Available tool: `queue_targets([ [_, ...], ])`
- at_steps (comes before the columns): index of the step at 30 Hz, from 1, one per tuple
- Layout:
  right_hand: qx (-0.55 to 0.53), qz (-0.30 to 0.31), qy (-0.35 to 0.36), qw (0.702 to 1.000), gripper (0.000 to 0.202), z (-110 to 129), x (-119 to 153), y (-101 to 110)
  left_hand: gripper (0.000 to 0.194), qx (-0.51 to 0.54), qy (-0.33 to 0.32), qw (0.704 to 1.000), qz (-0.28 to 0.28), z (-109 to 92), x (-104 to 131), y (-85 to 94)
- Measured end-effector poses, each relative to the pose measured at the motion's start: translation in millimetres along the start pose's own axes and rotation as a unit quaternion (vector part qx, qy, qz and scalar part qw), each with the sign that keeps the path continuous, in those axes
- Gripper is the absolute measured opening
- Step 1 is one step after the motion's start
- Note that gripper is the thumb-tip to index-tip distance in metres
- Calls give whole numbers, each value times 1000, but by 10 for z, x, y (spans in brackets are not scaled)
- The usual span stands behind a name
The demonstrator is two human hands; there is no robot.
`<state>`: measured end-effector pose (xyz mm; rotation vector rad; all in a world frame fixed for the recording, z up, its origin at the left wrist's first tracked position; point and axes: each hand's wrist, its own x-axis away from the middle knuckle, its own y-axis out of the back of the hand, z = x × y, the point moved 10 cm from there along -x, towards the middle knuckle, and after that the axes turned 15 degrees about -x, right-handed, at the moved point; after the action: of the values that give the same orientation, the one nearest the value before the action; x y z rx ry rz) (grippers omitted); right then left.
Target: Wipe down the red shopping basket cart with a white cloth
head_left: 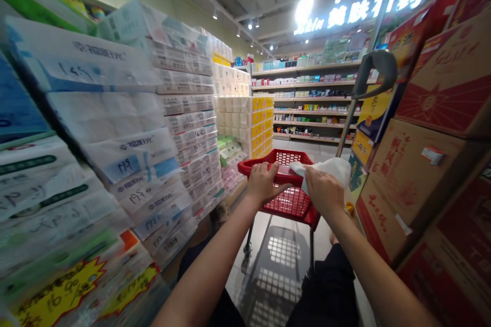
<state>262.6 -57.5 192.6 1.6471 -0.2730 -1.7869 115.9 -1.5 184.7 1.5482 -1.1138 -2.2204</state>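
Observation:
A red shopping cart with a mesh basket stands in front of me in the aisle. My left hand rests on the left part of its near rim, the thumb stretched out to the right and the other fingers over the rim. On the right side of the rim, my right hand is closed on a white cloth, which bunches above and behind the knuckles. Whether it is fabric or paper I cannot tell.
Tall stacks of tissue packs line the left side, with yellow-and-white packs farther on. Cardboard boxes are piled at the right beside a grey-handled pole. Stocked shelves stand at the back.

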Motion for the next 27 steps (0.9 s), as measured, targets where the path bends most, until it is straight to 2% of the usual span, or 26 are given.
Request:
queue_targets([
  [5, -113, 11, 86, 990, 37, 538, -58, -224, 72, -14, -4, 1000, 6, 21, 53, 21],
  [7, -146, 23, 106, 983, 37, 662, -73, -264, 72, -12, -4, 1000, 2, 53, 83, 48],
  [9, -161, 35, 112, 980, 36, 684, -71, -247, 74, 0, -12, 1000, 0, 95, 114, 85],
  [12, -148, 47, 106, 982, 37, 499, -24, -125, 75, 10, -37, 999, 17, 158, 158, 113],
  [15, -110, 38, 67, 991, 38, 51, 54, 46, 73, -3, -55, 998, 34, 180, 194, 123],
  [18, -75, 6, 18, 997, 35, -461, 130, 177, 72, -26, -45, 998, 29, 140, 211, 142],
  [21, -66, -31, -20, 997, 38, -744, 153, 192, 74, -40, -21, 999, 22, 43, 207, 150],
  [24, -72, -50, -43, 995, 40, -662, 93, 102, 74, -43, -9, 999, 17, -89, 188, 146],
  [27, -118, -48, -33, 991, 40, -283, -12, -12, 73, -54, -7, 999, 9, -201, 163, 140],
])
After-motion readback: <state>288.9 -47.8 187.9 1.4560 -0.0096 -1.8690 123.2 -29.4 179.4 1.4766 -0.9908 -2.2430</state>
